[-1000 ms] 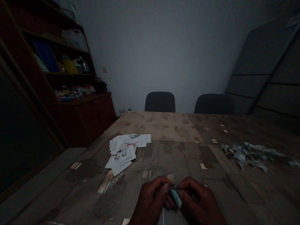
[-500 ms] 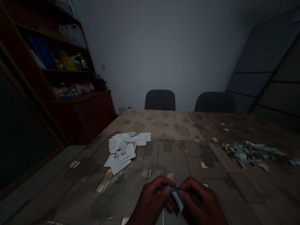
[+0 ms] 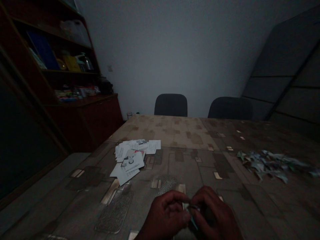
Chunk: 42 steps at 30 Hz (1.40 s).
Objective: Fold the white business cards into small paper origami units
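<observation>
Right, both your hands are together low over the near part of the tabletop (image 3: 185,166), with a small pale-green piece (image 3: 193,223) caught between them. Your left hand (image 3: 163,215) has its fingers curled in, thumb and forefinger pinched narrow at the near side of the piece; your right hand (image 3: 218,215) is bent over the other side, its fingers narrow on it too. Most of the piece is hidden behind them, and in this dim light you can't tell whether it's paper or cloth, or quite how it's folded.

So it's a fingertip job: let one hand anchor while the other does the small shaping, and keep the pressure light, because something this thin looks likely to crease in the wrong place or tear if both sides pull at once. Small turns of the thumbs should do more than a hard squeeze. Tipping the edge up into view would help, since your knuckles cover it. Resting your wrists would steady the pinch.

Over to your right lies a loose heap of crumpled greenish pieces (image 3: 271,163), and to your left a spread of white cards (image 3: 131,161), overlapping; both sit well apart from your hands, so your elbows have room.
</observation>
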Motion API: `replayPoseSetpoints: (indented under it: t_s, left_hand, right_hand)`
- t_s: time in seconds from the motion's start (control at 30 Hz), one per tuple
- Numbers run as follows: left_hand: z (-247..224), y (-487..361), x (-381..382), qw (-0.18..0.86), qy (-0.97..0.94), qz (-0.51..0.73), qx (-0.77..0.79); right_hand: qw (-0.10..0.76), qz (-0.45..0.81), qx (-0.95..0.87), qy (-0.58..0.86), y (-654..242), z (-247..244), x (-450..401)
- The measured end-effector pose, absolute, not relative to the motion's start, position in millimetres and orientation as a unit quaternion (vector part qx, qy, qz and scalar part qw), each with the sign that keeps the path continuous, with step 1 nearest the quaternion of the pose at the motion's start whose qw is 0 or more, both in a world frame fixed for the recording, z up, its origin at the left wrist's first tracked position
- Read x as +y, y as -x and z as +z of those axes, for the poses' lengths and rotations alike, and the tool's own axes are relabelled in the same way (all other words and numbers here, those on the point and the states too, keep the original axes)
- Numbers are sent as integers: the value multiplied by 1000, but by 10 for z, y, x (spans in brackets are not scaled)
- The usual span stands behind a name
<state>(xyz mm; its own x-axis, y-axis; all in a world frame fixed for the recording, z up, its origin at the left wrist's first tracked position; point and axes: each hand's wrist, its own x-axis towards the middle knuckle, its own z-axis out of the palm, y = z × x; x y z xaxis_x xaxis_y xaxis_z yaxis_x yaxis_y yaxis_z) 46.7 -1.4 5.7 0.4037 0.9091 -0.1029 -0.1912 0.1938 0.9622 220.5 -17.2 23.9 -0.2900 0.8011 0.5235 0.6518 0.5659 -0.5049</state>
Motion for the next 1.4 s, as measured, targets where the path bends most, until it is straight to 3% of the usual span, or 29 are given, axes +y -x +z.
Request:
replayPoseSetpoints:
  t_s: [0.33, 0.63, 1.03, 1.4]
  left_hand:
    - [213, -465, -16, 571, -598, 367, 425]
    - [160, -433, 23, 594, -587, 336, 435]
    - [143, -436, 17, 501, -671, 332, 433]
    - [118, -440, 40, 537, -638, 333, 440]
  right_hand:
    - [397, 69, -825, 395, -2217, 241, -169]
    - [376, 104, -814, 431, -2202, 232, -191]
    - [362, 63, -846, 386, -2163, 157, -170]
    - [373, 42, -850, 370, -2169, 171, -181]
